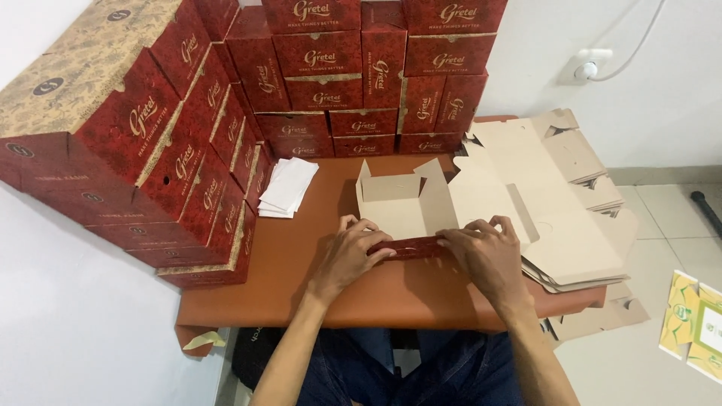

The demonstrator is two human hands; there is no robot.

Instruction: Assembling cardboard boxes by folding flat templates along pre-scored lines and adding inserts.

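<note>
A partly folded cardboard box [398,207], plain tan inside and dark red outside, lies on the brown table [301,263] in front of me. My left hand [353,252] and my right hand [481,252] both press down on its near red flap [412,248], fingers curled over the edge. The box's far walls and side tabs stand upright. Just right of it, touching my right hand, sits a stack of flat unfolded box blanks [556,203].
Finished red patterned boxes are stacked high along the left [135,143] and the back [361,75] of the table. A small pile of white paper sheets [286,188] lies at the back left. A yellow-green flat carton [696,323] lies on the tiled floor to the right.
</note>
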